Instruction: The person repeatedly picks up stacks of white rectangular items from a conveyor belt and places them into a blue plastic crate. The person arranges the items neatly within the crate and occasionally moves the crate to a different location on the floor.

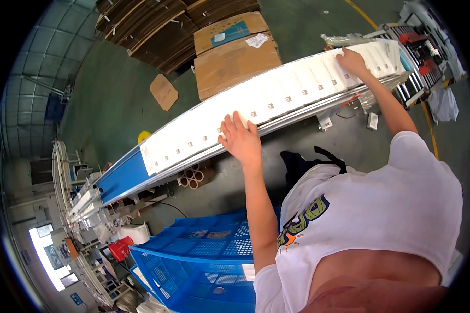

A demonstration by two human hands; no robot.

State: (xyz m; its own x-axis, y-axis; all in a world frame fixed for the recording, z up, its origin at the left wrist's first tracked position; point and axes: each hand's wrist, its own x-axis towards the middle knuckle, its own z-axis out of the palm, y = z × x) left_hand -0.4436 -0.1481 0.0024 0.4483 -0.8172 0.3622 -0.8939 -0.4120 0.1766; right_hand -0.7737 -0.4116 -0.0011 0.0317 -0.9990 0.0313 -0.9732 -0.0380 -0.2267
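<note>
White packages (pixel 277 88) make up the business here; where do they lie?

On the conveyor (pixel 122 180), side by side in one long row that covers most of its length. Bare blue belt shows toward its left end.

What is nearest to the person?

The person's own white shirt (pixel 381 201), then blue plastic crates (pixel 164 266) on the near side of the conveyor, left of the body.

And the left hand (pixel 240 138)?

It lies on the row close to the conveyor's near edge, palm down. Its fingers are spread over the package tops and close around nothing.

The right hand (pixel 351 62)?

It reaches farther, toward the conveyor's far edge and nearer its right end. Its fingers bend a little over the packages; whether they grip one, nobody can tell from this view.

Anything along the near edge?

Brown cardboard tubes (pixel 193 177) below it toward the left, and a small white box (pixel 372 121) on the floor toward the right.

Farther off?

Past the far edge lies flattened cardboard (pixel 237 65) in stacks. Beyond the right end stands a roller conveyor (pixel 410 93), its metal rollers partly in view.
</note>
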